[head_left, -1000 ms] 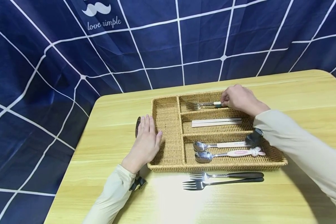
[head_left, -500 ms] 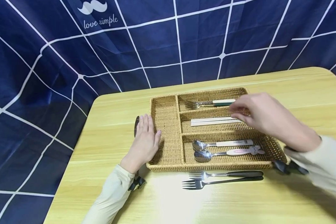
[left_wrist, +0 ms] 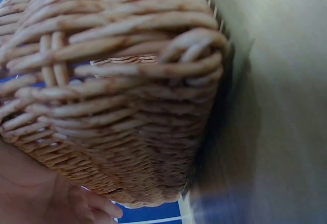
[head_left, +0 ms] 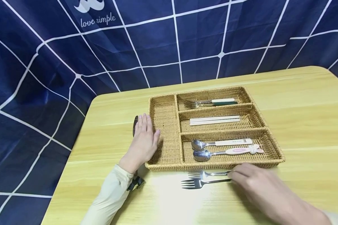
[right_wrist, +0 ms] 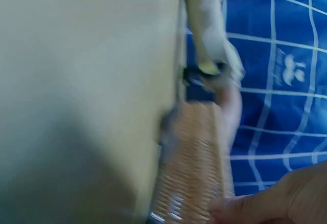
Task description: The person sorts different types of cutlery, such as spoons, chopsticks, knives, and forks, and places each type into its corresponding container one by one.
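A woven wicker cutlery tray (head_left: 164,125) with several compartments sits on the table. My left hand (head_left: 140,142), fingers straight, rests along its left side; the left wrist view shows the tray's woven wall (left_wrist: 127,106) close up. My right hand (head_left: 259,187), blurred, is over the handles of two dark-handled forks lying in front of the tray. The upper fork (head_left: 198,175) and lower fork (head_left: 195,184) show their tines and necks, while the handle ends are hidden under the hand. I cannot tell whether its fingers grip them.
Two forks (head_left: 223,101) lie in the back compartment, white chopsticks (head_left: 215,120) in the middle one. In front are a white-handled spoon (head_left: 233,142) and a rabbit-handled spoon (head_left: 238,151). A dark rounded thing (head_left: 135,123) shows beside my left hand. Blue grid cloth (head_left: 152,40) hangs behind.
My right hand has left the fork handles in the back compartment and come forward to the two forks before the tray. My left hand has stayed at the tray's side.
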A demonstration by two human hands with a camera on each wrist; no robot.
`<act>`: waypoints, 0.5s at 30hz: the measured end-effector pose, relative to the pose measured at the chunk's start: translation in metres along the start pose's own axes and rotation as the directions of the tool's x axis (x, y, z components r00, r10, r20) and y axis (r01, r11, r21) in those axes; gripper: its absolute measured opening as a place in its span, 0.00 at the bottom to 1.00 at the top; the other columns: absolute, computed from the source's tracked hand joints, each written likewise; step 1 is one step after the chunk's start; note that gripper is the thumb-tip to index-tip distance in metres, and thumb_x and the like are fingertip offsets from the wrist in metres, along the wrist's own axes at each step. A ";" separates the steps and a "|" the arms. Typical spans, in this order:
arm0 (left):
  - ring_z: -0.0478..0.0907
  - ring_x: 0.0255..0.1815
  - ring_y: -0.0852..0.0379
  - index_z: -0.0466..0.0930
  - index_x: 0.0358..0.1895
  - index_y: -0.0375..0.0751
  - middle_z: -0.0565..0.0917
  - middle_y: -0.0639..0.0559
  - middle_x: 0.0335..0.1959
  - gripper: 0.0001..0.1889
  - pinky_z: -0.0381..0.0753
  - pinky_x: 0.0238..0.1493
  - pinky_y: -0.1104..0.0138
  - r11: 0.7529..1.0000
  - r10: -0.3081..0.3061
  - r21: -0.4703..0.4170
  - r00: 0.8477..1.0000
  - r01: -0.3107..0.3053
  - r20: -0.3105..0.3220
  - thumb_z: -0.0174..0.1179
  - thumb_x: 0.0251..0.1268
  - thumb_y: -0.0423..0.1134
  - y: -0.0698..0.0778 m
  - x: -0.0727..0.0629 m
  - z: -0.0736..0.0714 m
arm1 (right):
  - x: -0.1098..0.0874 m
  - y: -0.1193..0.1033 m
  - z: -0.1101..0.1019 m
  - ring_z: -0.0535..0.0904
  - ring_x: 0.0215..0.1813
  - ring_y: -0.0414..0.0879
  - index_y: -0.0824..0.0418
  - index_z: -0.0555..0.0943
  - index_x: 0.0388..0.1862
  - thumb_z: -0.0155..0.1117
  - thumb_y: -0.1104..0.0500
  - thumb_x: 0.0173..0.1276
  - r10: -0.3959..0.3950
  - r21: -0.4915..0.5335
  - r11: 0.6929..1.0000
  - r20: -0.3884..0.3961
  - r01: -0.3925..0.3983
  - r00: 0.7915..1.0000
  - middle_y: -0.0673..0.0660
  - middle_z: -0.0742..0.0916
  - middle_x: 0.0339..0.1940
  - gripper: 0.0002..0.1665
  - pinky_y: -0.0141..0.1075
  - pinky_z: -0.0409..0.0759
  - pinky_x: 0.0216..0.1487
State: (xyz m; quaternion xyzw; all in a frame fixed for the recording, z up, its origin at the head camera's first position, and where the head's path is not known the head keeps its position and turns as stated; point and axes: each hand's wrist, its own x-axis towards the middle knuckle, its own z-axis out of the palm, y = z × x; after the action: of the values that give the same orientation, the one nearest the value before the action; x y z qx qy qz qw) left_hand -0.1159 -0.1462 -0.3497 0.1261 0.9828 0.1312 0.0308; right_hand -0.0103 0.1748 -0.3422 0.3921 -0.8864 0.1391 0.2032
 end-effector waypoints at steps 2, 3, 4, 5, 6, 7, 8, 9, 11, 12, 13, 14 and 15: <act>0.31 0.76 0.35 0.34 0.73 0.24 0.37 0.28 0.75 0.35 0.36 0.75 0.49 1.000 -0.003 -0.007 1.000 0.003 0.004 0.32 0.79 0.49 0.000 0.000 -0.001 | -0.004 -0.004 0.010 0.81 0.34 0.46 0.61 0.84 0.32 0.63 0.70 0.46 0.007 -0.007 1.000 0.054 -0.007 0.999 0.52 0.85 0.31 0.12 0.38 0.84 0.31; 0.31 0.76 0.35 0.34 0.73 0.24 0.37 0.28 0.75 0.35 0.36 0.75 0.49 1.000 -0.002 -0.010 1.000 0.002 0.006 0.32 0.79 0.49 0.000 0.000 -0.001 | -0.005 -0.006 0.015 0.80 0.33 0.46 0.61 0.84 0.31 0.66 0.72 0.37 0.016 -0.008 1.000 0.074 -0.015 0.997 0.52 0.85 0.31 0.18 0.38 0.84 0.30; 0.30 0.76 0.35 0.34 0.73 0.24 0.36 0.28 0.75 0.35 0.36 0.75 0.49 1.000 -0.001 -0.012 1.000 0.001 0.006 0.32 0.79 0.49 0.000 0.000 -0.001 | -0.006 -0.007 0.018 0.79 0.33 0.45 0.61 0.83 0.31 0.67 0.74 0.34 0.026 -0.017 1.000 0.092 -0.024 0.995 0.51 0.84 0.30 0.20 0.38 0.83 0.28; 0.31 0.76 0.35 0.34 0.73 0.24 0.37 0.28 0.75 0.35 0.36 0.75 0.49 1.000 0.001 -0.014 1.000 -0.001 0.005 0.32 0.79 0.49 0.000 0.000 -0.001 | -0.007 -0.009 0.020 0.78 0.32 0.45 0.61 0.83 0.30 0.67 0.76 0.32 0.032 -0.029 0.999 0.102 -0.029 0.994 0.51 0.83 0.29 0.21 0.38 0.82 0.27; 0.31 0.76 0.35 0.34 0.73 0.24 0.37 0.28 0.75 0.35 0.36 0.75 0.49 1.000 0.002 -0.015 1.000 -0.002 0.002 0.32 0.79 0.49 0.001 0.000 -0.001 | -0.007 -0.009 0.022 0.78 0.32 0.45 0.61 0.82 0.30 0.67 0.77 0.31 0.034 -0.037 0.999 0.113 -0.030 0.993 0.51 0.83 0.29 0.22 0.38 0.82 0.26; 0.31 0.76 0.35 0.34 0.73 0.24 0.37 0.28 0.75 0.35 0.37 0.75 0.49 1.000 0.002 -0.016 1.000 -0.002 0.000 0.32 0.79 0.49 0.001 0.000 -0.001 | -0.007 -0.010 0.024 0.77 0.31 0.44 0.61 0.82 0.29 0.66 0.77 0.30 0.033 -0.044 0.999 0.120 -0.028 0.992 0.50 0.82 0.29 0.22 0.38 0.82 0.26; 0.31 0.76 0.35 0.35 0.73 0.24 0.37 0.28 0.75 0.35 0.37 0.75 0.49 1.000 0.003 -0.013 1.000 -0.003 -0.005 0.32 0.79 0.49 0.001 0.000 0.000 | -0.007 -0.011 0.025 0.76 0.31 0.44 0.61 0.81 0.29 0.65 0.78 0.29 0.030 -0.048 0.999 0.127 -0.024 0.991 0.50 0.82 0.28 0.23 0.38 0.81 0.25; 0.32 0.76 0.35 0.35 0.73 0.24 0.37 0.28 0.75 0.35 0.38 0.75 0.49 1.000 0.002 -0.010 1.000 -0.002 -0.007 0.31 0.79 0.49 0.001 -0.001 -0.001 | -0.007 -0.011 0.026 0.75 0.31 0.44 0.61 0.81 0.29 0.64 0.78 0.29 0.026 -0.047 0.999 0.134 -0.020 0.991 0.50 0.82 0.28 0.23 0.39 0.81 0.25; 0.32 0.76 0.35 0.35 0.73 0.24 0.38 0.28 0.75 0.35 0.38 0.75 0.49 1.000 0.003 -0.010 1.000 -0.003 -0.015 0.31 0.80 0.49 0.000 -0.001 0.000 | -0.006 -0.011 0.028 0.75 0.31 0.45 0.62 0.80 0.29 0.64 0.79 0.28 0.018 -0.051 0.999 0.152 -0.010 0.988 0.51 0.81 0.28 0.23 0.39 0.81 0.27; 0.32 0.76 0.35 0.35 0.73 0.24 0.38 0.28 0.75 0.35 0.38 0.75 0.49 1.000 0.003 -0.010 1.000 -0.003 -0.016 0.31 0.80 0.49 0.000 -0.001 0.000 | -0.006 -0.010 0.028 0.74 0.31 0.45 0.62 0.80 0.29 0.64 0.79 0.28 0.016 -0.053 0.999 0.162 -0.007 0.987 0.51 0.81 0.28 0.23 0.39 0.81 0.27; 0.32 0.76 0.35 0.35 0.73 0.24 0.38 0.28 0.75 0.35 0.38 0.75 0.49 1.000 0.004 -0.009 1.000 -0.004 -0.015 0.31 0.80 0.49 0.000 -0.001 0.000 | -0.006 -0.010 0.029 0.74 0.31 0.45 0.62 0.80 0.29 0.64 0.79 0.28 0.013 -0.053 0.999 0.166 -0.005 0.986 0.51 0.81 0.28 0.24 0.38 0.81 0.27; 0.32 0.76 0.35 0.35 0.73 0.24 0.38 0.27 0.75 0.35 0.38 0.75 0.49 1.000 0.005 -0.010 1.000 -0.005 -0.014 0.31 0.80 0.49 0.000 -0.001 0.000 | -0.006 -0.010 0.029 0.74 0.31 0.45 0.62 0.80 0.29 0.64 0.79 0.28 0.012 -0.055 0.998 0.170 -0.003 0.985 0.51 0.81 0.28 0.24 0.38 0.81 0.28; 0.32 0.76 0.35 0.35 0.73 0.24 0.37 0.27 0.75 0.35 0.38 0.75 0.49 1.000 0.005 -0.008 1.000 -0.005 -0.013 0.31 0.80 0.49 0.000 -0.002 0.000 | -0.007 -0.010 0.030 0.74 0.31 0.45 0.62 0.80 0.29 0.64 0.79 0.28 0.008 -0.055 0.998 0.172 0.001 0.985 0.52 0.81 0.28 0.24 0.38 0.81 0.28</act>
State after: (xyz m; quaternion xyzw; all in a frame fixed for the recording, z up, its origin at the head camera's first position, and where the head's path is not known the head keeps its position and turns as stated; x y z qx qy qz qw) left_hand -0.1143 -0.1469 -0.3493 0.1276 0.9821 0.1360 0.0245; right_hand -0.0061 0.1603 -0.3705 0.3953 -0.9049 0.0805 0.1361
